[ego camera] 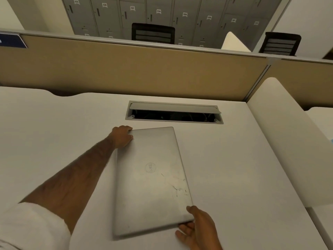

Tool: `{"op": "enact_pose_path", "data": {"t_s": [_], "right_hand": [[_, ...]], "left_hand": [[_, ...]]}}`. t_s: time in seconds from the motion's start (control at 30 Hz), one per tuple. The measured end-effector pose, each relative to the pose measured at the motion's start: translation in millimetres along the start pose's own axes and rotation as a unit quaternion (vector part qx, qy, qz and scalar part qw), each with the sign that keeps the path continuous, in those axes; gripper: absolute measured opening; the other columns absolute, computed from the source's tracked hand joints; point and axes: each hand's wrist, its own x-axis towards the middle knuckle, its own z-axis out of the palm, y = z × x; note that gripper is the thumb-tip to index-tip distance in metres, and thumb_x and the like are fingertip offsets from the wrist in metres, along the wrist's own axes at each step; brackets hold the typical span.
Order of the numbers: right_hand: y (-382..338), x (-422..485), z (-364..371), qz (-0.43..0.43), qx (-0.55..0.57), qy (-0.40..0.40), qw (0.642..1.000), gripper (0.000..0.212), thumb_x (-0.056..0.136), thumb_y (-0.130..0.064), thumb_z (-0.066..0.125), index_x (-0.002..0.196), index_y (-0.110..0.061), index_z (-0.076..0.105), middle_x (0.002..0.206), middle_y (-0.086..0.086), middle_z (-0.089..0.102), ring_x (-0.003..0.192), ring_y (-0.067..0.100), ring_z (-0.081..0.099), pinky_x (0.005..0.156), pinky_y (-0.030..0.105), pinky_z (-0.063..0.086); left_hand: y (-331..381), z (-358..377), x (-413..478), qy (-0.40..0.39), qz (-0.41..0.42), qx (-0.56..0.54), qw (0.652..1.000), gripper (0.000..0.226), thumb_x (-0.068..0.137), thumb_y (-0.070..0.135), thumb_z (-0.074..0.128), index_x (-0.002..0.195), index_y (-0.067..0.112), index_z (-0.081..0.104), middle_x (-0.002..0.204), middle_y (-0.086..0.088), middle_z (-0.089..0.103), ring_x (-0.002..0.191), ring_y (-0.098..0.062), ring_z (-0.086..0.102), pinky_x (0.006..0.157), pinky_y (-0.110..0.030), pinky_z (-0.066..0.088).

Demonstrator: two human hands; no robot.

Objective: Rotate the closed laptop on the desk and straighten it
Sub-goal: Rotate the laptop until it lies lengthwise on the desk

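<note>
Left grip (122, 136) and right grip (198, 224) clasp opposite corners of laptop (151, 181).

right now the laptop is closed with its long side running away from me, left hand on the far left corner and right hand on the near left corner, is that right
Not quite. The right hand is on the near right corner of the laptop, not the near left. The head view shows this. The rest holds: the laptop is closed, its long side runs away from you, and the left hand is on the far left corner.
</note>
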Motion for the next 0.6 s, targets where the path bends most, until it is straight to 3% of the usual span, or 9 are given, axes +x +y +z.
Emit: {"op": "enact_pose_path", "data": {"t_s": [0.2, 0.3, 0.6], "right_hand": [[-12.8, 9.0, 2.2, -0.022, 0.005, -0.010, 1.000, 0.025, 0.086, -0.022, 0.067, 0.109, -0.012, 0.061, 0.117, 0.025, 0.064, 0.088, 0.037, 0.059, 0.086, 0.051, 0.050], [-23.7, 14.9, 5.8, -0.039, 0.021, -0.020, 0.999, 0.030, 0.086, -0.021, 0.067, 0.114, -0.013, 0.062, 0.122, 0.023, 0.064, 0.088, 0.036, 0.061, 0.082, 0.046, 0.051], [-68.7, 37.3, 18.1, -0.084, 0.018, -0.023, 0.996, 0.028, 0.084, -0.014, 0.067, 0.112, -0.010, 0.067, 0.111, 0.019, 0.069, 0.087, 0.032, 0.063, 0.076, 0.042, 0.055]], "left_hand": [[-21.9, -7.8, -12.8, 0.006, -0.019, 0.004, 1.000, 0.053, 0.094, 0.029, 0.053, 0.142, 0.010, 0.042, 0.151, -0.011, 0.042, 0.139, -0.029, 0.037, 0.116, -0.035, 0.022], [-35.2, -10.3, -21.4, 0.013, -0.033, -0.014, 0.999, 0.052, 0.093, 0.028, 0.054, 0.141, 0.009, 0.045, 0.149, -0.011, 0.044, 0.138, -0.029, 0.039, 0.116, -0.035, 0.023], [-69.8, -0.9, -62.0, 0.078, -0.068, -0.054, 0.993, 0.030, 0.094, 0.013, 0.048, 0.118, 0.003, 0.064, 0.123, -0.018, 0.063, 0.119, -0.037, 0.054, 0.103, -0.037, 0.034]]}}
